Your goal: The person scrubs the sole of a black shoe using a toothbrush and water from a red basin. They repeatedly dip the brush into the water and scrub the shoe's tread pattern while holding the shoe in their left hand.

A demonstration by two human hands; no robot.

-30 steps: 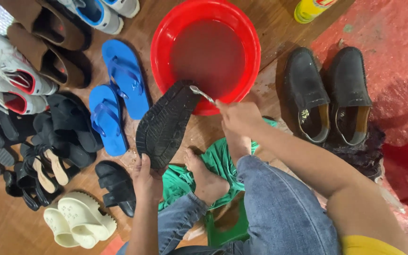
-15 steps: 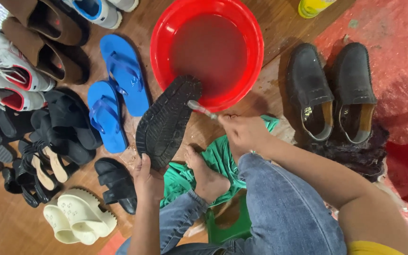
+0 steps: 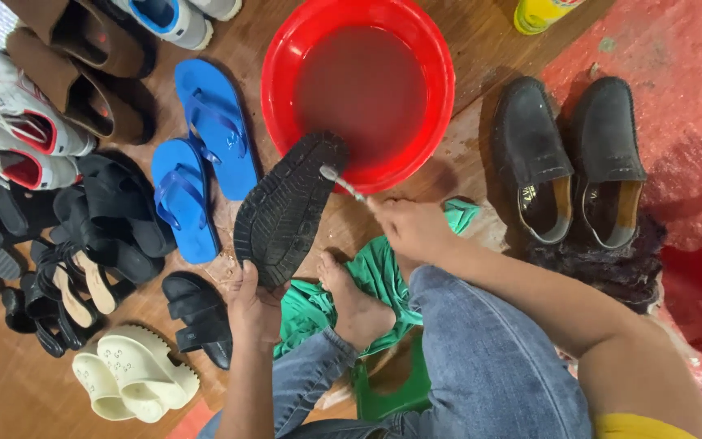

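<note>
Clearly the black shoe [image 3: 286,213] is held sole-up so that its ridged tread faces the person: the left hand [image 3: 255,307] is clamped on the heel end, nearest the body, and the toe end is tipped forward until it rests on the near rim of the red basin [image 3: 276,73], which holds murky water. That tilt, I judge, keeps the sole steady and lets any drips fall toward the basin rather than the wooden floor [image 3: 465,41]. The right hand [image 3: 412,228] is closed around the handle of a small brush [image 3: 336,180], something like a toothbrush, whose head touches the sole close to the toe, just at the basin's edge. So the shoe lies between the two hands, running diagonally from the left hand up to the brush tip, with the right hand just beside its toe end and to the right. A bare foot [image 3: 355,305] rests on a green cloth [image 3: 383,276] directly below the shoe. Blue flip-flops [image 3: 201,154] lie side by side to the left, a pair of black loafers [image 3: 570,154] stands to the right, apart from the basin.
</note>
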